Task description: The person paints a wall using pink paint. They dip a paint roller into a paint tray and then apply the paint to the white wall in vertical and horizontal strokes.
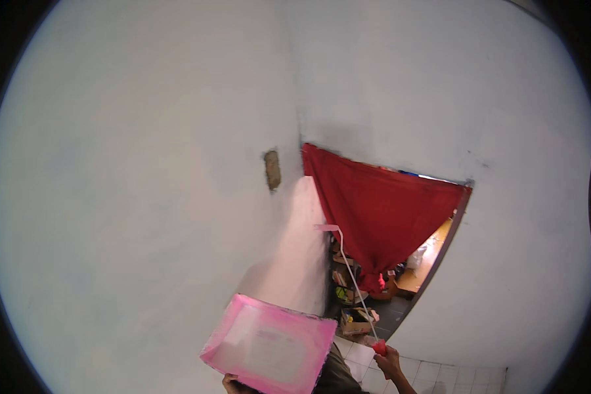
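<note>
My right hand [389,362] is closed around the red handle of a paint roller [354,279]. Its thin white frame reaches up to a small pink roller head, which is at the lightly pink-painted strip of wall [295,243] beside the doorway; whether it touches cannot be told. My left hand [235,384] grips the lower left edge of a pink-smeared paint tray [262,345], held tilted in front of me. Pale paint lies in its middle. Most of the left hand's fingers are hidden by the tray.
A red curtain [381,210], knotted at its lower end, hangs across the doorway right of the corner. Behind it stand a cardboard box [358,322] and shelves with assorted goods. A rough rectangular hole [272,170] is cut in the left wall. White floor tiles [427,374] lie below.
</note>
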The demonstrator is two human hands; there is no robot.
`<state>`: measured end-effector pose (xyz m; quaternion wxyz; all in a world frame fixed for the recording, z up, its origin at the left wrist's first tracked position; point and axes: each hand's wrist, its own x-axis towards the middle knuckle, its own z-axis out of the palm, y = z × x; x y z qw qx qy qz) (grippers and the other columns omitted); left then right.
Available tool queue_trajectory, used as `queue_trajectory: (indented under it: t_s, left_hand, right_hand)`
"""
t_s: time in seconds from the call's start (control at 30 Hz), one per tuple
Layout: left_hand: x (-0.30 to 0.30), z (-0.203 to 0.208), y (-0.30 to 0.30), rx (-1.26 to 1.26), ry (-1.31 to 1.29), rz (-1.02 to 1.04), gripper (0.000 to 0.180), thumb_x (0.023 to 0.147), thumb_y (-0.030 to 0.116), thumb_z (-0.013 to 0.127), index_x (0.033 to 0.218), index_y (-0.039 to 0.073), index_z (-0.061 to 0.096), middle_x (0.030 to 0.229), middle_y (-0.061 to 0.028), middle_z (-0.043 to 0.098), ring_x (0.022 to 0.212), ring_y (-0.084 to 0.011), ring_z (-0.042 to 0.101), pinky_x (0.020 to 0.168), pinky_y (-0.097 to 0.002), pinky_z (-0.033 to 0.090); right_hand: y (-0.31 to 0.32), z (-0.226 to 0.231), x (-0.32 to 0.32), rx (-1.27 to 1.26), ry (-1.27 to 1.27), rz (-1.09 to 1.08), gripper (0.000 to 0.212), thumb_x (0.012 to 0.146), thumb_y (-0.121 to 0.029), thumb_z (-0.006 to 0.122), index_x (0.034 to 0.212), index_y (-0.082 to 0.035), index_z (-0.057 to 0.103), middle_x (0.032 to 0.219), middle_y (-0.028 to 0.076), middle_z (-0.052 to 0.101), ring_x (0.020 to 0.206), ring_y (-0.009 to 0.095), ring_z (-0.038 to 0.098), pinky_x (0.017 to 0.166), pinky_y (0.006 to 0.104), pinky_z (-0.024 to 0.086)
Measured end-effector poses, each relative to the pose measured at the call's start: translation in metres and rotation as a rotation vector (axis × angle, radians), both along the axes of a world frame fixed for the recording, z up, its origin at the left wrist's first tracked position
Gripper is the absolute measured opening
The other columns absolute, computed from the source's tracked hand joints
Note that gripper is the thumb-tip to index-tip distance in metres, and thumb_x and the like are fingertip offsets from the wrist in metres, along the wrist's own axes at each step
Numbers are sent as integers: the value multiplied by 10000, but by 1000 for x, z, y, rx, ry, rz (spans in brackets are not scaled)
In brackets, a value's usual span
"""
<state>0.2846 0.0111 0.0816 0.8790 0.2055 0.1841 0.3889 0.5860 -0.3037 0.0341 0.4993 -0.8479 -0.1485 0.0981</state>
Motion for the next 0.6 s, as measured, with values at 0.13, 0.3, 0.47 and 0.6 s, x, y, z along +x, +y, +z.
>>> queue_trajectory:
  t_s: [0.13,0.3,0.47,0.6]
  left_hand:
    - [2,15,-16,-15,-24,-21,649,567,200,518,1195,42,464,1124,-112,525,1077,-328,475,944,-465,382]
    - [53,55,-26,86,14,-95,677,572,220,549,1215,37,442,1152,-135,507,1089,-338,469,936,-472,391]
    - [84,118,-22,54,28,-196,651,571,156,525,1209,51,446,1175,-137,493,1095,-353,459,950,-498,384]
    - [115,142,-14,228,157,-176,601,622,220,549,1192,51,457,1109,-128,526,1055,-326,480,932,-467,401]
  right_hand:
    - [-31,-5,-14,-27,-111,-3,159,692,-113,629,780,4,569,594,89,580,507,168,563,479,334,455]
    - [-65,8,-6,37,-73,-68,176,690,-125,639,793,-10,556,623,100,586,543,192,573,520,342,456]
    - [-97,40,-26,24,-25,-160,222,662,-110,670,818,-2,556,690,122,579,618,236,564,585,357,446]
    - [-106,43,19,11,-125,-131,172,698,-82,627,829,-4,547,655,71,550,584,159,539,545,327,439]
